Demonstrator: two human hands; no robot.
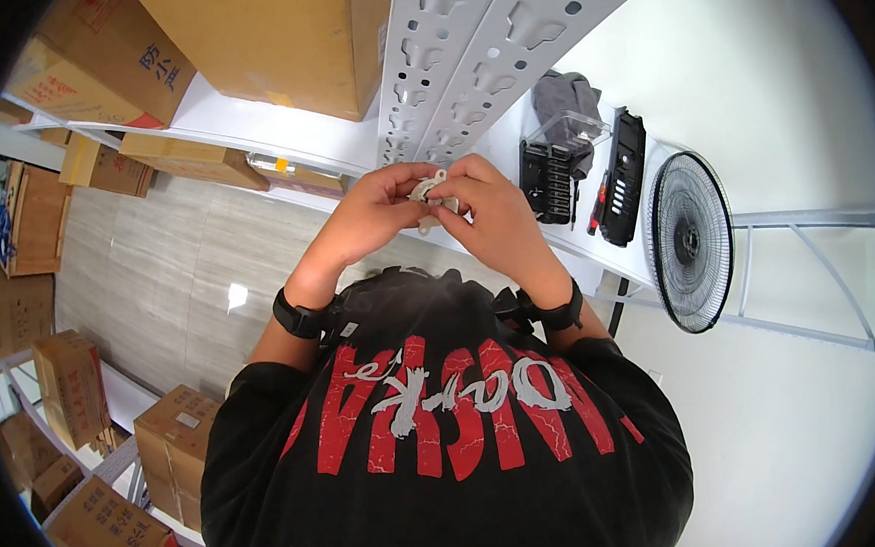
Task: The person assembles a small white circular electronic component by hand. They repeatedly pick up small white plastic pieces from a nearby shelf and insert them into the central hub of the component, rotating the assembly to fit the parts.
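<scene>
While close handwork is carried out just beyond a black T-shirt point(452, 513), a small pale part point(436, 189) with holed tabs is held between the fingers point(462, 187) of the left hand point(374, 215) and the right hand point(502, 214). It is gripped from both sides, thumbs included, with one tab exposed just beyond the fingers and another just on the near side of them. Well to the right of the fingers, a black case point(549, 184) and a slotted black piece point(623, 177) are set on the white tabletop point(596, 251). The part is judged light and stiff, unlikely to be bent by a pinch; a slip is possible if its face is smooth, while fragility cannot be told. A hold is best taken at its rim or tabs.
</scene>
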